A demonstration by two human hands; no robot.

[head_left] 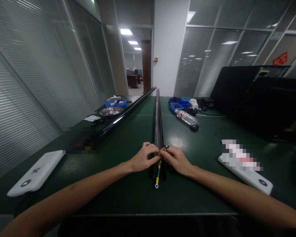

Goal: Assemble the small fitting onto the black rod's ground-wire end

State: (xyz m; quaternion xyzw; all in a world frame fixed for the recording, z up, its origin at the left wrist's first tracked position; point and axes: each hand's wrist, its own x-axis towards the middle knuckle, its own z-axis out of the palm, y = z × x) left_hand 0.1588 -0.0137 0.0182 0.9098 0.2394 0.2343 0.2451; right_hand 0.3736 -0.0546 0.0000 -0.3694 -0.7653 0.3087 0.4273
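A long black rail (158, 125) lies lengthwise down the middle of the green table (128, 194), its near end in front of me. My left hand (144, 158) and my right hand (176, 158) meet at that near end, fingers pinched together on the rail's top. A short yellow-green wire (158, 171) with a ring terminal hangs down from between my fingertips over the rail's end. A small metal part (166, 146), perhaps a screw, shows just above my right fingers.
A second black rail (128, 113) lies to the left. White flat devices sit at left (36, 173) and right (246, 169). At the back: a metal bowl (111, 111), blue bins (179, 103), a plastic bottle (186, 117), and black screens (261, 95) at right.
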